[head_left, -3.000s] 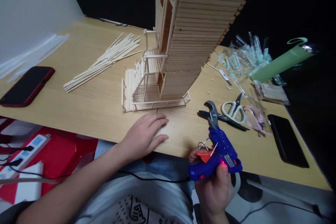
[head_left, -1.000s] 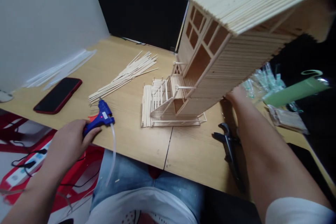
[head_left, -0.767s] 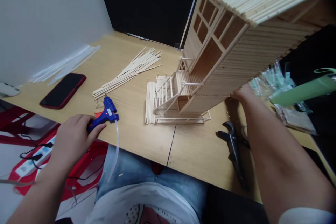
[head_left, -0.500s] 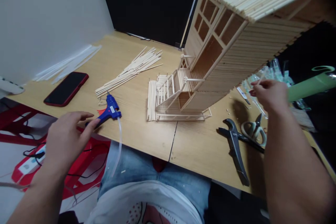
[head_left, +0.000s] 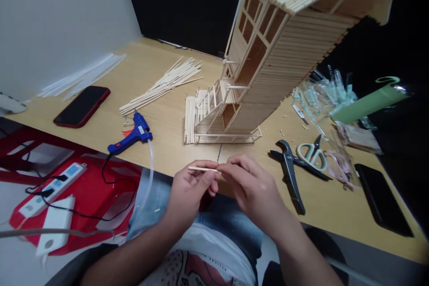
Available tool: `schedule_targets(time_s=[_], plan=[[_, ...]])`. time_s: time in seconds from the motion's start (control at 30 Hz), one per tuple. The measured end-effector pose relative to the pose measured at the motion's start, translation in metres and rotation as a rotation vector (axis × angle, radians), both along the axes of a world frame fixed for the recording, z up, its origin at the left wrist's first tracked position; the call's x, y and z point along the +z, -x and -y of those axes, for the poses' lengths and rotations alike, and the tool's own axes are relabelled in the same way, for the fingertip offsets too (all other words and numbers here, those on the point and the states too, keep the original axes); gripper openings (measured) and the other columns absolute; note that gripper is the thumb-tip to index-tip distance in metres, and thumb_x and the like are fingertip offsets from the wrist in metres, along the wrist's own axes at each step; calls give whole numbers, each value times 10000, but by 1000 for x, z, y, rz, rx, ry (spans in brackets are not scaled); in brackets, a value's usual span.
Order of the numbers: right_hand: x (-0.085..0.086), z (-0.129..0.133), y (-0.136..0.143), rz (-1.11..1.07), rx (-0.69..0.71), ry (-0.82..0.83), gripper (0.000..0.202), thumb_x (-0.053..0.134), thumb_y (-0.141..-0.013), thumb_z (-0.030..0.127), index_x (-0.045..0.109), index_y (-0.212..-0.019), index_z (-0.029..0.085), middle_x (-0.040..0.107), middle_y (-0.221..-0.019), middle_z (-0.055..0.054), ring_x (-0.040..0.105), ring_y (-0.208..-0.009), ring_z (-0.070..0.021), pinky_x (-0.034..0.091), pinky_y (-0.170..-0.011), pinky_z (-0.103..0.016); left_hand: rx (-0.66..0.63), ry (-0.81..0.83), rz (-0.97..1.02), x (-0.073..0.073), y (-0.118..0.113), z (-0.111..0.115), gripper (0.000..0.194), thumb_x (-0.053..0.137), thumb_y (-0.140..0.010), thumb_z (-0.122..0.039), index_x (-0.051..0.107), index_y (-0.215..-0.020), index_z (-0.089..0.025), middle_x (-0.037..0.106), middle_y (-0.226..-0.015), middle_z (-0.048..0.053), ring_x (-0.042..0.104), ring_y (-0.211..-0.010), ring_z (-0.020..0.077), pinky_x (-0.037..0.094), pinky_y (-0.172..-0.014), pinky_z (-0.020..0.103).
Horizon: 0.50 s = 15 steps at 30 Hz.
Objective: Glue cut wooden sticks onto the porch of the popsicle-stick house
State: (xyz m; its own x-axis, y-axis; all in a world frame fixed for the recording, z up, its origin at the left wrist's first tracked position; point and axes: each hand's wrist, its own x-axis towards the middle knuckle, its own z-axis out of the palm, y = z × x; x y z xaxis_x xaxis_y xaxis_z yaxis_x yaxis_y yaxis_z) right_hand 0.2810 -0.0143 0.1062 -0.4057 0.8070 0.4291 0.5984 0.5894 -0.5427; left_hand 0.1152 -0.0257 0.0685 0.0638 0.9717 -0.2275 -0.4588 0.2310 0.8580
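A short, thin wooden stick [head_left: 203, 169] is pinched between my two hands, just in front of the table's near edge. My left hand [head_left: 192, 183] grips it with thumb and fingers, and my right hand [head_left: 250, 181] has its fingertips closed on the right end. Beyond them stands a model house [head_left: 268, 76] built of wooden sticks, with a stair, railings and a slatted roof. The blue glue gun [head_left: 132, 134] lies on its side at the left, a clear glue stick hanging from its rear over the edge. Behind it is a pile of loose wooden sticks [head_left: 167, 82].
To the right lie black cutters [head_left: 291, 183], white-handled scissors [head_left: 312, 156], a craft knife [head_left: 299, 113], a green cylinder [head_left: 368, 103], plastic wrappers and a black phone [head_left: 384, 199]. A red-edged phone [head_left: 82, 106] and clear glue sticks [head_left: 83, 76] are left. Power strips [head_left: 53, 190] rest on a red stool.
My left hand has left the glue gun's handle and moved right. My right hand has come back from the right side with the stick. Both now meet in front of the model house.
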Motion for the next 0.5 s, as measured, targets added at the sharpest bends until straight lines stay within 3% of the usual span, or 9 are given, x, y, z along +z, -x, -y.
schedule_targets(time_s=[0.13,0.27,0.5], plan=[[-16,-9,8,-69,-84,3,151,583,-988,136,703,-1027,220,687,-918,-58,672,-850,-182,576,-763,-292,171,116,124,-3,-3,-13,372,919,-677,-383,731,-884,-138,686,-691,4,580,-552,67,457,-527,170],[-26,-23,9,-112,-160,-22,121,631,-954,116,709,-965,208,727,-880,-44,679,-802,-177,570,-743,-292,215,162,182,-3,-1,-28,461,954,-611,-372,717,-901,-103,687,-711,11,568,-561,61,437,-520,168],[-37,-42,11,-105,-238,-68,144,618,-951,118,728,-951,211,746,-890,-51,700,-813,-196,578,-750,-323,183,272,260,-6,2,-42,284,842,-778,-227,665,-958,-98,694,-748,21,587,-583,57,442,-521,144]])
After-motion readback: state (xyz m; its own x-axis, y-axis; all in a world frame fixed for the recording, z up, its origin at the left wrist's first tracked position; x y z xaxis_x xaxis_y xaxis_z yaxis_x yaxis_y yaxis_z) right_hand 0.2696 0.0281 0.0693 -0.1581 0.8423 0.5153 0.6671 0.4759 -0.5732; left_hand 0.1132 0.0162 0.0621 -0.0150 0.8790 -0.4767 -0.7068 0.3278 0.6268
